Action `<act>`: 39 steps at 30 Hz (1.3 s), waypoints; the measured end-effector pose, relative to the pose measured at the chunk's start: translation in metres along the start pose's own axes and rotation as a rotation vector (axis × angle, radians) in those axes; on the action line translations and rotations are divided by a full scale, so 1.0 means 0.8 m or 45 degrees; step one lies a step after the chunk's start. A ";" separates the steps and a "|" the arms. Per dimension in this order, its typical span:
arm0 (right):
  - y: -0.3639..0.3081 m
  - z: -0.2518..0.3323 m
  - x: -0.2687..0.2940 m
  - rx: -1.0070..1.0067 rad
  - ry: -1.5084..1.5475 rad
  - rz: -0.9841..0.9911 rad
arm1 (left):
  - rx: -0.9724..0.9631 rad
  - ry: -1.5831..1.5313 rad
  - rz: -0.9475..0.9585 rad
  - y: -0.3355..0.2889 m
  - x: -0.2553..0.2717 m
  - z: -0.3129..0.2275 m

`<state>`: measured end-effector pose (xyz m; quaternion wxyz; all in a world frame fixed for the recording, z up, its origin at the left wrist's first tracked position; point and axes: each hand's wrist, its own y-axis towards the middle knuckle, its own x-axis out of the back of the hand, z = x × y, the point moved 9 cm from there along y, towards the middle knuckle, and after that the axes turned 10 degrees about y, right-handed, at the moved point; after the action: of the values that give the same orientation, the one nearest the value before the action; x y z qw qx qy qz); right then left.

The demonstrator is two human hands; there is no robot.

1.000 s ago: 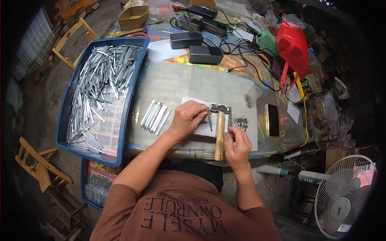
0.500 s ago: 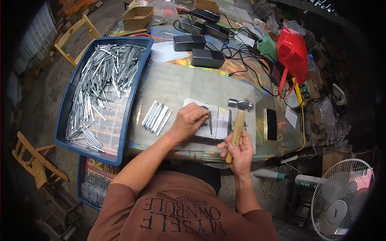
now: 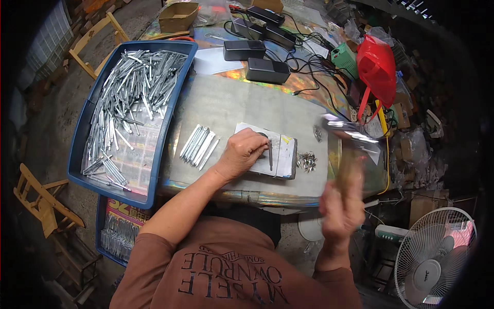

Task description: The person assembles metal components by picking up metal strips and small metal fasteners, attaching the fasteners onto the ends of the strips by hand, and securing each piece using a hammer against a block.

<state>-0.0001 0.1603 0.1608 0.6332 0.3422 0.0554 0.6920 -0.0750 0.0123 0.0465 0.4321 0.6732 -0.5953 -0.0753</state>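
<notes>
My right hand (image 3: pixel 339 213) grips the wooden handle of a hammer (image 3: pixel 352 135), raised to the right of the table's front edge and smeared by motion. My left hand (image 3: pixel 242 153) rests at a white-topped block (image 3: pixel 285 154), thumb and fingers pinched at the upper end of a thin dark metal rod (image 3: pixel 270 156); a small dark round part shows by the fingertips. Left of that hand, several silvery metal rods (image 3: pixel 197 147) lie side by side on the grey mat (image 3: pixel 216 103). Beside the block's right end is a heap of small shiny metal pieces (image 3: pixel 307 161).
A blue tray (image 3: pixel 154 170) full of silvery rods stands at left, with another blue tray (image 3: pixel 101 242) below. Black boxes (image 3: pixel 267 70) and cables lie at the back. A red bag (image 3: pixel 376 67) sits at far right, a fan (image 3: pixel 429 262) at lower right.
The hammer has swung up and to the right with my right hand, away from the block, uncovering the small metal pieces. My left hand stays in place. A phone seen earlier is now hidden.
</notes>
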 end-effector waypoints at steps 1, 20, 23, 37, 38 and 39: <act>0.003 0.004 -0.024 0.293 -0.446 0.219 | -0.007 -0.003 0.001 0.001 0.000 -0.003; -0.021 -0.064 -0.022 -0.366 -0.101 0.281 | -0.012 0.004 -0.039 0.001 0.000 0.001; -0.031 -0.078 -0.016 -0.503 0.083 0.188 | 0.023 0.001 -0.030 0.002 0.003 0.001; -0.099 -0.173 -0.076 -1.101 1.153 -0.223 | 0.174 -0.016 0.011 0.016 0.015 0.000; -0.098 -0.176 -0.078 -1.099 1.156 -0.226 | 0.313 -0.118 0.054 0.012 0.010 0.010; -0.097 -0.179 -0.082 -1.118 1.230 -0.224 | 0.453 -0.221 0.098 0.006 0.004 0.019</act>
<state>-0.0153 0.1661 -0.0140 0.6721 -0.3028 0.0736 0.6717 -0.0870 0.0022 0.0415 0.2561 0.7067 -0.6594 -0.0101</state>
